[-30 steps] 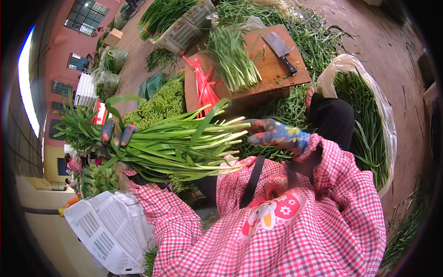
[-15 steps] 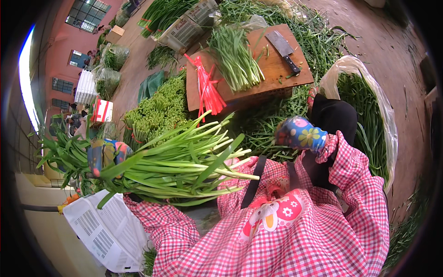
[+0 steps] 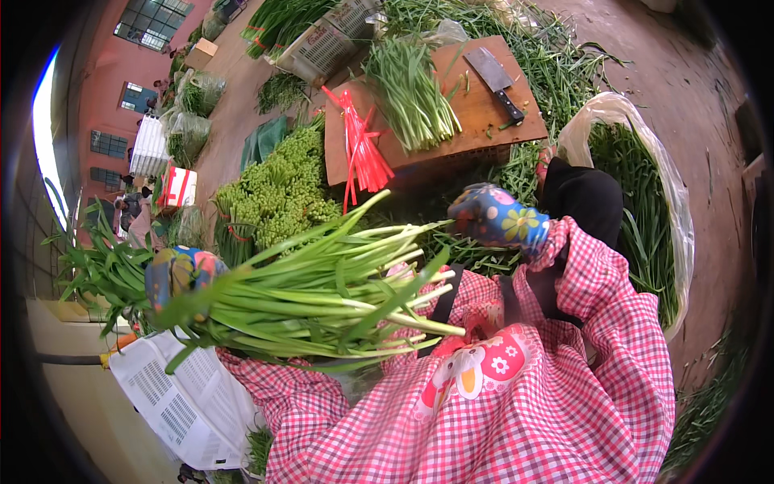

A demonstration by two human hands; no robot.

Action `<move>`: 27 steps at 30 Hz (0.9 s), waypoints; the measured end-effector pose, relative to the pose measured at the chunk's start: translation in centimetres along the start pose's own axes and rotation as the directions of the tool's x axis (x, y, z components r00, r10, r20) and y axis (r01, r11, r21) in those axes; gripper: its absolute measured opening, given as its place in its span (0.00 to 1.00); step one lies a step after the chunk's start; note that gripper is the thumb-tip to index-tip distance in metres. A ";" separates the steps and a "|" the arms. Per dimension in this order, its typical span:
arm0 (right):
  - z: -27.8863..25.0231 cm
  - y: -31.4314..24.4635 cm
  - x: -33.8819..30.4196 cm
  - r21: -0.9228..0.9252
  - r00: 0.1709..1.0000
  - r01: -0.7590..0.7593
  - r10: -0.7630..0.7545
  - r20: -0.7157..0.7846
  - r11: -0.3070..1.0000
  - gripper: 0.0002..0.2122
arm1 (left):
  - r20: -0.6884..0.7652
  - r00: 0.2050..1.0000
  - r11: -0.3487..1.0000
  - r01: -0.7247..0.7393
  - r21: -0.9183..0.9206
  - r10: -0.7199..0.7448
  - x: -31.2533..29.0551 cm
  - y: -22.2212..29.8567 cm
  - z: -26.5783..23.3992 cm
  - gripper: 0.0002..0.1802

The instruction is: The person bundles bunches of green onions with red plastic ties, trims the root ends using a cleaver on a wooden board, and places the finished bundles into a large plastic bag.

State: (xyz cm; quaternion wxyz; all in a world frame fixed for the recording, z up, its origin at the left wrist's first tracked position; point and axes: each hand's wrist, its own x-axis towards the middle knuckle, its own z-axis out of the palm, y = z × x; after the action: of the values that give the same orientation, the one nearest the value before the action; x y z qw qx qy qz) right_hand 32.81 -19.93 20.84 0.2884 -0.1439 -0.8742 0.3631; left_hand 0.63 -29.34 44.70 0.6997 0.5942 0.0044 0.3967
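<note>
My left hand (image 3: pixel 184 282), in a blue floral glove, is closed round a big bunch of garlic chives (image 3: pixel 314 294). Its leafy tops stick out to the left, and its pale stem ends point right over my lap. My right hand (image 3: pixel 498 216), gloved alike, is by the far stem ends, its fingers pinched at the tip of one chive stalk. Beyond, a wooden board (image 3: pixel 484 109) carries a smaller pile of chives (image 3: pixel 413 101), a cleaver (image 3: pixel 493 81) with a black handle, and red plastic ties (image 3: pixel 359 149) over its left edge.
Bundled green stalks (image 3: pixel 282 194) stand left of the board. A plastic bag (image 3: pixel 637 210) of greens is on the right, and loose greens (image 3: pixel 548 73) lie behind the board. White crates are at the lower left (image 3: pixel 185 403) and far back (image 3: pixel 330 44).
My right hand has moved left to the stem ends and met a stalk there. The bunch in my left hand has shifted slightly, its stem ends a little farther right.
</note>
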 end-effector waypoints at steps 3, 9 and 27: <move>-1.4 3.5 -5.0 -0.233 0.902 -0.240 0.305 0.305 0.942 0.11 | -0.186 0.968 0.967 -0.199 -0.158 0.169 -2.1 -3.4 -2.0 0.06; -1.3 -3.0 0.2 0.556 0.999 -0.027 0.040 -0.011 0.830 0.37 | -0.491 0.839 0.905 -0.373 -0.205 0.235 -4.3 -5.1 -2.9 0.08; -2.0 -3.0 -1.0 0.736 0.810 -0.286 0.566 -0.157 0.613 0.14 | -0.872 0.451 0.557 -0.782 -0.281 0.192 -7.9 -8.5 -4.8 0.18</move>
State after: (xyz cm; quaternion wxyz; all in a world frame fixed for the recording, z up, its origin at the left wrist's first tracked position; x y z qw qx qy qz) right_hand 34.68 -21.36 23.69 0.3846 -0.3018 -0.5442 0.6818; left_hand -2.48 -29.61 32.52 0.6253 0.0502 -0.0283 0.7783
